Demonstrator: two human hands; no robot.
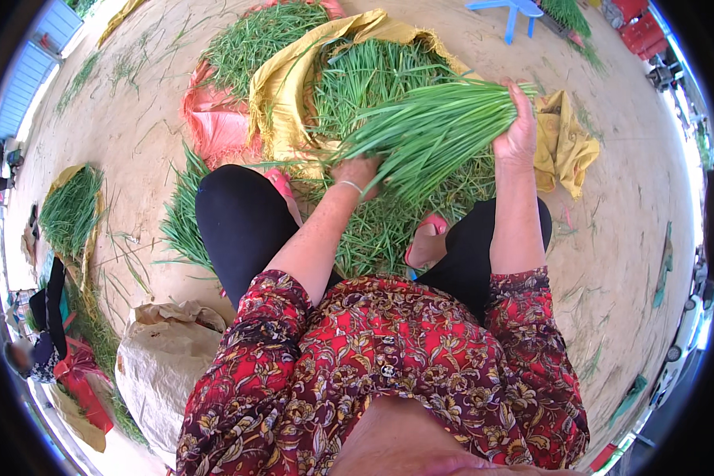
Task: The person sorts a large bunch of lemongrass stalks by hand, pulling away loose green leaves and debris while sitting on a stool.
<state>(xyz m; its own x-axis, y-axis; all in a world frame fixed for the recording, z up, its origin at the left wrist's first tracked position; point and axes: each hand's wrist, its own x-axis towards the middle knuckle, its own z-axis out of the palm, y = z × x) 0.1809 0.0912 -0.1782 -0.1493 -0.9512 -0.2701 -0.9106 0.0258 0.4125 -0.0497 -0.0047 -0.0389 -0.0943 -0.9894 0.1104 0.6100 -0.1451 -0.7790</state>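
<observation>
My right hand [516,128] is shut around the pale stem end of a large bunch of long green leaves [440,125], likely garlic chives. The bunch fans out to the left, its tips over my left hand [357,172], which has a bracelet at the wrist. Leaves partly hide the left fingers, so their grip cannot be made out. Just beyond, more leaves [369,77] lie on an open yellow woven sack [279,89]. Loose and cut leaves [375,238] cover the ground between my feet.
A pink sack [217,128] piled with leaves lies beyond left; a crumpled yellow sack [565,140] lies right. A leaf bundle [190,220] touches my left knee, near a whitish sack [163,363]. Another person [41,351] sits far left. A blue stool [509,12] stands beyond.
</observation>
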